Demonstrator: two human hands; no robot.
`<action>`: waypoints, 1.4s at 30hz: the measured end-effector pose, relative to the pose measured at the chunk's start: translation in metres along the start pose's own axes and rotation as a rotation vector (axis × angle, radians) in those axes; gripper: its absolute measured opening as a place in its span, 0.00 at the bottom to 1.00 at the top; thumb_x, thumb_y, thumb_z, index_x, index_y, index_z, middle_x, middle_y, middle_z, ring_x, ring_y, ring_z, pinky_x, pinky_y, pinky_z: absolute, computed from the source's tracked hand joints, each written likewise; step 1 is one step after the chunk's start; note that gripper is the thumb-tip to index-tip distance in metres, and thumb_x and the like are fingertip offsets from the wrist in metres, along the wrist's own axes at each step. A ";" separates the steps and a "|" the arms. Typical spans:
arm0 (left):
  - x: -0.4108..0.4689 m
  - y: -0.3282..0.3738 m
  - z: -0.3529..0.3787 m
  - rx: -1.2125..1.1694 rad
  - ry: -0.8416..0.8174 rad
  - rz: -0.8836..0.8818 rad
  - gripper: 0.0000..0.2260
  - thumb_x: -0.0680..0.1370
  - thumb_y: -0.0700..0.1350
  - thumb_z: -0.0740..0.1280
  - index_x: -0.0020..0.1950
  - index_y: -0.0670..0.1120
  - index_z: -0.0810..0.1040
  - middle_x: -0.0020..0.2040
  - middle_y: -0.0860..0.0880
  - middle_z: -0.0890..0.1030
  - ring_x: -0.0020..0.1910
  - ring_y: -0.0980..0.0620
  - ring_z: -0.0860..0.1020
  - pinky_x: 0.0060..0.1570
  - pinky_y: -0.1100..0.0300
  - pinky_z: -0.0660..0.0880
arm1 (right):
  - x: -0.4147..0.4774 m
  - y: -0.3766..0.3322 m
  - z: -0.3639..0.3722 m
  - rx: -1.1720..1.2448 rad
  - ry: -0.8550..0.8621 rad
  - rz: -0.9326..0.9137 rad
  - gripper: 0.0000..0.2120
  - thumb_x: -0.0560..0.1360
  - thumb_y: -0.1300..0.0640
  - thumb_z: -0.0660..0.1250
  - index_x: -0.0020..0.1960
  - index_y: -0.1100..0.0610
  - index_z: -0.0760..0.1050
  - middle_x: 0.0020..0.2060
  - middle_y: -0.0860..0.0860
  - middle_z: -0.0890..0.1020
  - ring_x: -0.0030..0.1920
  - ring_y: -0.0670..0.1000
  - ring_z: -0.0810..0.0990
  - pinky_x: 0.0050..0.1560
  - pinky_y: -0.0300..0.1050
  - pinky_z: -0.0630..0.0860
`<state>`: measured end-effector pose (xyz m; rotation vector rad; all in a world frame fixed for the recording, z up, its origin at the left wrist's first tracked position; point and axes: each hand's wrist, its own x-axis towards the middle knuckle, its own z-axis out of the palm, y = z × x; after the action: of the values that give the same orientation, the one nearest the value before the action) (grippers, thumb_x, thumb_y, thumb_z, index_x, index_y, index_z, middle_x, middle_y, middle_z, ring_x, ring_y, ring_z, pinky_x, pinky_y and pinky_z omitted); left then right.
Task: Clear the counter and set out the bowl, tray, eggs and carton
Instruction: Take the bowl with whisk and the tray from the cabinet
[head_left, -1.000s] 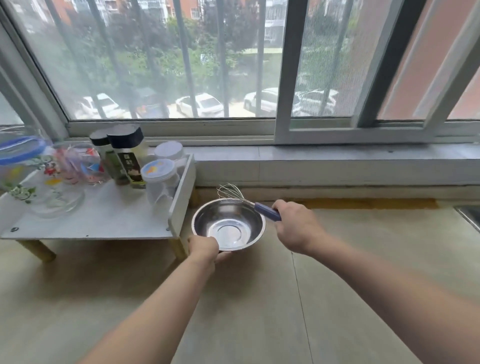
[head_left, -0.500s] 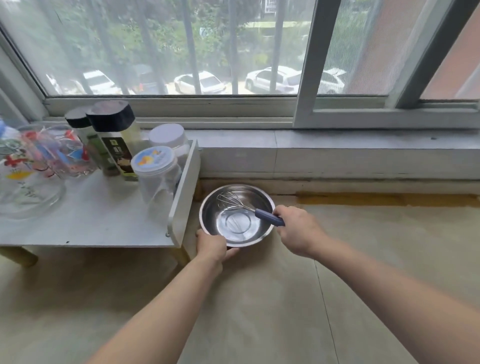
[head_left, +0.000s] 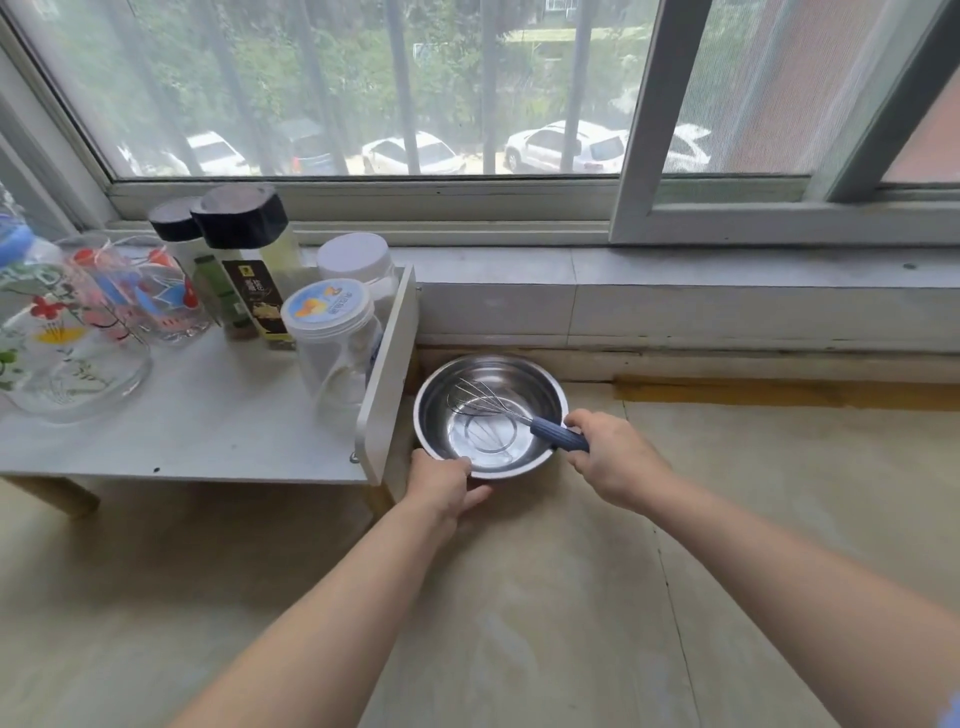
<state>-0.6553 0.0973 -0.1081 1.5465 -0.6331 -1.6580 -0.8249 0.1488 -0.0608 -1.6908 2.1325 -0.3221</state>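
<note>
A shiny steel bowl (head_left: 524, 384) sits on the beige counter, close to the back wall and right beside the white shelf. My left hand (head_left: 441, 483) grips the bowl's near rim, thumb on top and fingers underneath. A wire whisk (head_left: 480, 402) with a blue handle lies with its wires inside the bowl. My right hand (head_left: 615, 457) holds that handle at the bowl's right rim. No tray, eggs or carton are in view.
A low white shelf (head_left: 197, 431) on wooden legs stands at the left, carrying painted glass jars (head_left: 78, 332), dark-capped bottles (head_left: 244, 249) and lidded plastic jars (head_left: 332, 338). The window sill (head_left: 675, 270) runs along the back. Beige counter (head_left: 571, 597) spreads in front and to the right.
The whisk went from behind the bowl's far rim into the bowl. Both hands carried bowl and whisk a little toward the back wall, beside the shelf.
</note>
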 end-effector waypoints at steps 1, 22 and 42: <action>0.001 -0.001 0.000 0.019 0.006 -0.008 0.21 0.76 0.30 0.61 0.67 0.40 0.64 0.66 0.41 0.71 0.61 0.41 0.74 0.38 0.54 0.80 | 0.000 -0.001 -0.002 -0.005 0.003 -0.003 0.13 0.75 0.57 0.62 0.60 0.52 0.71 0.54 0.54 0.77 0.52 0.57 0.76 0.52 0.49 0.74; -0.139 0.016 0.019 0.432 0.102 0.252 0.21 0.77 0.44 0.64 0.67 0.43 0.63 0.68 0.41 0.67 0.56 0.45 0.70 0.50 0.59 0.65 | -0.103 -0.034 -0.070 0.235 0.328 -0.314 0.14 0.76 0.57 0.63 0.61 0.57 0.75 0.58 0.51 0.79 0.60 0.51 0.74 0.57 0.35 0.64; -0.383 -0.267 0.018 0.684 -0.361 -0.192 0.13 0.79 0.40 0.62 0.63 0.41 0.73 0.58 0.42 0.76 0.50 0.47 0.80 0.51 0.55 0.80 | -0.412 0.181 0.008 0.137 -0.334 -0.130 0.10 0.75 0.54 0.64 0.54 0.53 0.79 0.44 0.48 0.81 0.44 0.47 0.77 0.45 0.38 0.70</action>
<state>-0.7375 0.5571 -0.0867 1.8171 -1.3917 -2.0119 -0.9017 0.5915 -0.0756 -1.6745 1.7276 -0.2004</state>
